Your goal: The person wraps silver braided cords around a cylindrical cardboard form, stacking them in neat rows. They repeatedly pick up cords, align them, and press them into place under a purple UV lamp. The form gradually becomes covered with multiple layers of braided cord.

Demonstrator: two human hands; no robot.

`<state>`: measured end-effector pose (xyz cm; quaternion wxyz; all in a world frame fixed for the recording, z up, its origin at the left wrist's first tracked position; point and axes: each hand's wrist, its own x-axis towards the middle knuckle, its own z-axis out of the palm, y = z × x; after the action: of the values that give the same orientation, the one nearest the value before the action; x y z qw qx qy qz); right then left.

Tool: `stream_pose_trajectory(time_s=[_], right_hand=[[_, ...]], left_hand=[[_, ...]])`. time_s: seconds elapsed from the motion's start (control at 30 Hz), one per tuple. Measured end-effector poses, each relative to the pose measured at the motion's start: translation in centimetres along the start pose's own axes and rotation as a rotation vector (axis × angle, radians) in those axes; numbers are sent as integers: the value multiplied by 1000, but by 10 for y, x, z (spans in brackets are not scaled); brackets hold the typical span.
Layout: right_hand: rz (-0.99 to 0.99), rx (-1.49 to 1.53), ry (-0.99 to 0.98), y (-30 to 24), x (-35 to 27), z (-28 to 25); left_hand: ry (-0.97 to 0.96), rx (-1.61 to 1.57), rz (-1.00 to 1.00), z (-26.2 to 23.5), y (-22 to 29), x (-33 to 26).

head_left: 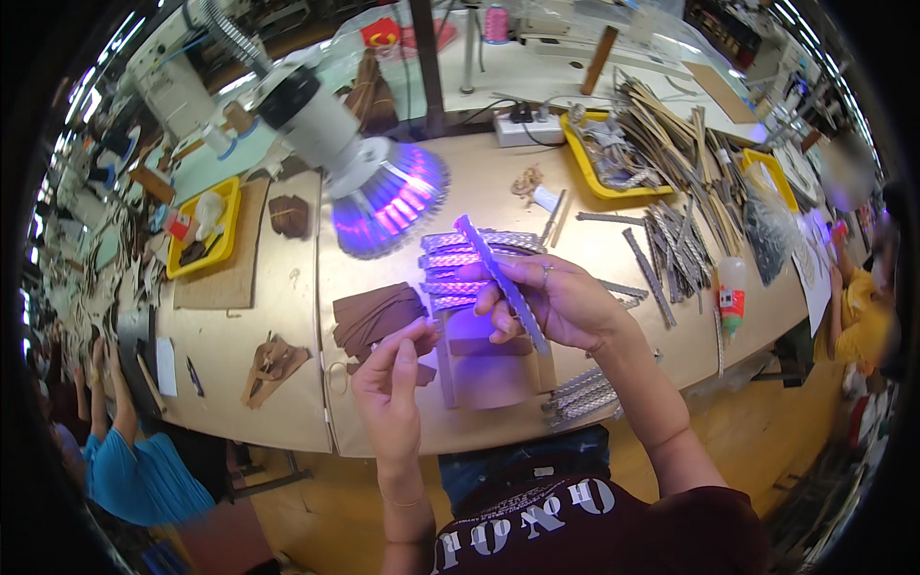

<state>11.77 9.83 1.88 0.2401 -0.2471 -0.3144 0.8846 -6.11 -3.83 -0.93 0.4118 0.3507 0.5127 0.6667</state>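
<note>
My right hand (563,302) grips a narrow braided strap (500,283), held slanting above the table and tinted violet by the lamp. To its left, my left hand (391,372) is raised with its fingers curled in toward the thumb; whatever it may pinch is too small to make out. Beneath the hands lie several silvery braided straps (450,261) in a row. A stack of brown strips (376,318) rests beside my left fingers. Close to the table's front edge is a brown block-like piece (491,379), partly shadowed.
A lamp (369,187) with a glowing violet head hangs at the upper left of my hands. Yellow trays (230,244) stand left and back right. Loose strips (661,259) and a bottle (732,292) lie to the right. Other people (144,479) sit at both sides.
</note>
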Motion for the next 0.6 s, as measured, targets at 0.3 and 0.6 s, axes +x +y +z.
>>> stream_pose_trajectory(time_s=[0.3, 0.6], right_hand=[[-325, -1213, 96, 21, -4, 37], [-329, -1493, 214, 26, -18, 45]], left_hand=[[-8, -309, -165, -3, -20, 15], [-22, -224, -156, -4, -45, 8]])
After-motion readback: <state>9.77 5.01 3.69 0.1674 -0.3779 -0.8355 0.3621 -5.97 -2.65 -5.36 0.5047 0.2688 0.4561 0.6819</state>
